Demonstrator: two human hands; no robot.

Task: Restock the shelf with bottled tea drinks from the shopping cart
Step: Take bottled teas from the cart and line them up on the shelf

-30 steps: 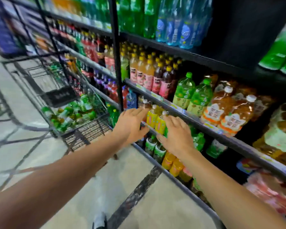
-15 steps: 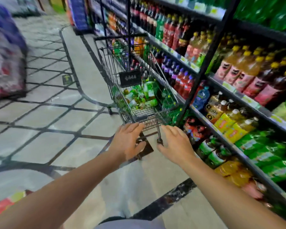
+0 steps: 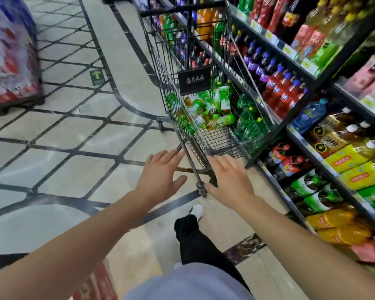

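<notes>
The shelf (image 3: 325, 135) runs down my right, from about one o'clock to four o'clock, packed with drinks. The shopping cart (image 3: 206, 118) stands straight ahead at twelve o'clock, close alongside the shelf, its near corner just beyond my fingertips. It is steel wire on wheels, so I judge it stiff and easy to roll, best steered by its rim or frame bar.

The tea bottles (image 3: 210, 109) lie in a loose heap on the cart's floor at the far end, green labels and caps, some on their sides. I expect each to be full, moderately heavy for its size, hard plastic that gives slightly and may be slick on the label. The firm grip is round the body or just below the cap; lying down, they may roll when touched.

My left hand (image 3: 160, 178) reaches toward eleven o'clock, fingers spread, holding nothing. My right hand (image 3: 230, 178) reaches toward one o'clock, flat, fingers spread, empty; whether it touches the cart's frame I cannot tell.
</notes>
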